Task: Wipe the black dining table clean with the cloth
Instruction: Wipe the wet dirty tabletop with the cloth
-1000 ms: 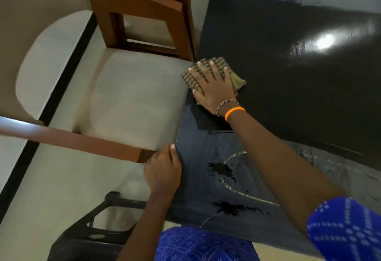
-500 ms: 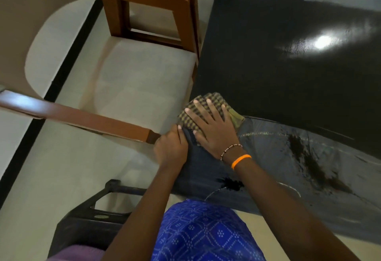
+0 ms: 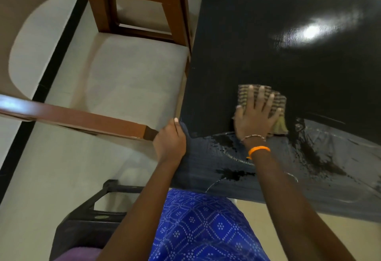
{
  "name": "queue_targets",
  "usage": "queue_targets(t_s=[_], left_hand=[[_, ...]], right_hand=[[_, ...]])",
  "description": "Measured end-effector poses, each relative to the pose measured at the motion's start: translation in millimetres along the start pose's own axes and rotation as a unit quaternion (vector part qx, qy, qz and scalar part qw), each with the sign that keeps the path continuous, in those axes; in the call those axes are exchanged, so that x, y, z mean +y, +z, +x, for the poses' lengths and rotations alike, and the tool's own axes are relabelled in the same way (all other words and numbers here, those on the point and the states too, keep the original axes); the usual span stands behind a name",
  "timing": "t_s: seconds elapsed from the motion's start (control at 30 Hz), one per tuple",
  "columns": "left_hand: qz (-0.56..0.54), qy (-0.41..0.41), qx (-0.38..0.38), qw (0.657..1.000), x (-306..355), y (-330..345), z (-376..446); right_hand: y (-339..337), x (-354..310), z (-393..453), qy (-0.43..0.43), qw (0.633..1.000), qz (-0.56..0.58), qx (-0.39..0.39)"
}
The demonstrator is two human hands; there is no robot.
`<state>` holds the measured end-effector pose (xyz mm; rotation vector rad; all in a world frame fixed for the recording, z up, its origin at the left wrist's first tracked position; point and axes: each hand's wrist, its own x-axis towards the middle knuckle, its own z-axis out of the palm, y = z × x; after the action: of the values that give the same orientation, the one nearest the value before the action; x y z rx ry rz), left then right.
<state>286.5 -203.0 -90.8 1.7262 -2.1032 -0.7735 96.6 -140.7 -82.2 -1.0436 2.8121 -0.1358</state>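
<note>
The black dining table (image 3: 268, 40) fills the right side of the head view, glossy with a light glare at the upper right. A folded checked brown cloth (image 3: 243, 93) lies flat on it, a little in from the left edge. My right hand (image 3: 255, 116) presses down on the cloth with fingers spread. My left hand (image 3: 170, 141) grips the table's left edge near the front corner. Near the front edge the surface looks greyish with dark wet streaks and smears (image 3: 231, 173).
A wooden chair (image 3: 140, 3) with a pale seat cushion stands against the table's left edge. Its armrest (image 3: 82, 116) reaches toward my left hand. A black plastic stool (image 3: 88, 217) sits on the pale floor below. My blue patterned clothing is at the bottom.
My right hand has slid the cloth to the right, away from the table's left edge and my left hand. Earlier it had pulled the cloth back toward me. My left hand stays on the edge.
</note>
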Motion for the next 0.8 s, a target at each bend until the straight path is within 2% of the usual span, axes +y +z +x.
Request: queue_targets(t_s=[0.1, 0.2, 0.27, 0.33, 0.4, 0.5, 0.67, 0.8], left_hand=[[-0.007, -0.015, 0.002, 1.0, -0.8, -0.1, 1.1], [-0.015, -0.031, 0.002, 0.999, -1.6, -1.2, -0.3], [-0.01, -0.031, 0.014, 0.999, -3.6, -5.8, -5.3], [0.013, 0.005, 0.022, 1.0, -4.9, -10.1, -14.1], [0.028, 0.056, 0.014, 0.998, 1.5, -12.7, -25.2], [0.024, 0.147, -0.011, 0.989, 28.4, -7.8, -43.0], [0.008, 0.351, -0.062, 0.934, 83.7, 27.6, -78.7], [0.065, 0.399, -0.1, 0.909, 87.8, 49.6, -93.1]], right_hand=[[7.6, -53.6, -24.2, -0.104, 0.994, -0.007, -0.015], [12.2, -84.7, -42.8, -0.231, 0.972, -0.009, -0.042], [8.7, -73.4, -44.2, -0.328, 0.943, -0.022, -0.052], [2.7, -44.3, -38.0, -0.382, 0.923, -0.034, -0.039], [-4.5, -8.2, -30.0, -0.349, 0.936, -0.038, -0.03], [-17.4, 52.1, -18.7, -0.234, 0.97, -0.05, -0.038], [-41.0, 160.8, -9.2, -0.022, 0.998, -0.047, -0.029], [-49.7, 210.5, -10.9, 0.108, 0.994, -0.024, -0.011]])
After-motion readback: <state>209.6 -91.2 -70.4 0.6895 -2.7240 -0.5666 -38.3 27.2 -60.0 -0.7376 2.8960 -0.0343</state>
